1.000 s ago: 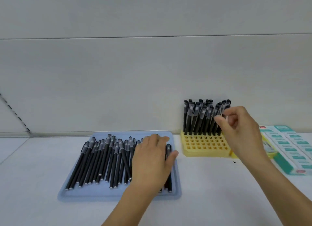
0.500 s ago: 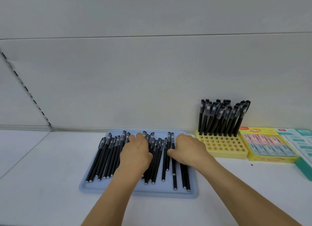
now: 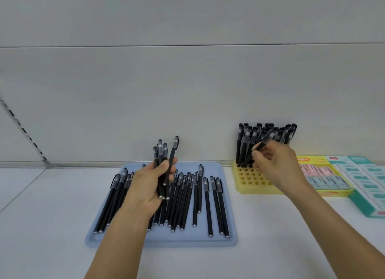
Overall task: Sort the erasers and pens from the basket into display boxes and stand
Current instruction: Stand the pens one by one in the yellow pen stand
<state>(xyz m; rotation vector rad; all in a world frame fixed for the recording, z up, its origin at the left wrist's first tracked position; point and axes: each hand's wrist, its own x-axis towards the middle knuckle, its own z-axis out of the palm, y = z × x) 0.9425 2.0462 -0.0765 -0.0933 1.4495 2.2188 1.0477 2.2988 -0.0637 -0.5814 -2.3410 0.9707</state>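
Note:
Several black pens (image 3: 185,201) lie side by side on a pale blue tray (image 3: 162,240). My left hand (image 3: 149,185) grips a small bunch of pens (image 3: 163,155) upright above the tray. My right hand (image 3: 277,166) pinches a single black pen (image 3: 257,151), tilted, its lower end at the back rows of the yellow pen stand (image 3: 248,185). Several pens (image 3: 245,139) stand upright in the stand's rear holes; the front holes show empty.
A yellow display box (image 3: 331,193) of pink and blue erasers sits right of the stand. A teal display box (image 3: 366,203) of erasers lies at the far right. A white wall rises directly behind; a bare white tabletop lies in front.
Both hands were down on the tray's pens. The left has since lifted a bunch of pens, and the right has carried one pen over to the stand.

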